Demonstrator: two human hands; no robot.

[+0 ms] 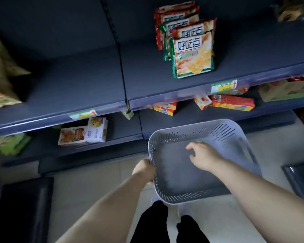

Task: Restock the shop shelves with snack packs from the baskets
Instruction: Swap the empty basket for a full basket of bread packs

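Observation:
I hold a pale grey slotted basket (218,130) in front of the dark blue shelves. My left hand (145,170) grips its left rim. My right hand (203,156) reaches down inside the basket with loosely curled fingers and holds nothing; no packs show on the basket floor. A row of several snack packs (191,55) with green and red edges stands upright on the upper shelf (77,95), right of the middle.
A white biscuit box (82,132) and red and yellow packs (232,102) lie on the lower shelf. Beige bags (0,79) sit at the upper shelf's left end. Dark bins (21,207) stand on the tiled floor at left and right.

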